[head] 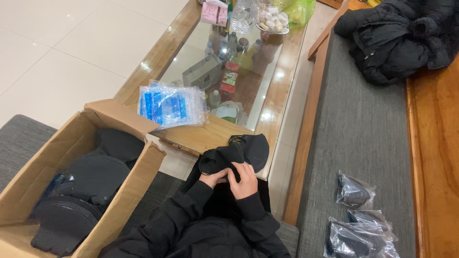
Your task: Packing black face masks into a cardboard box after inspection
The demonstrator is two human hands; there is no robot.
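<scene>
1. Both hands grip one black cap [239, 154] over the lap, at the table [210, 136] edge: left hand [213, 178] closed under it, right hand [245, 179] curled on its side.
2. Bunched fabric could slip and drop to the floor.
3. Counts: one cardboard box [71, 143] of caps, one stack of clear bags [172, 105], roughly three bagged caps [356, 220] on the bench [363, 138]; overlap blurs that.

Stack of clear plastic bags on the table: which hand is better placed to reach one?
Probably the left hand: the bag stack lies up-left, on its side. The right hand rests on the black caps.
</scene>
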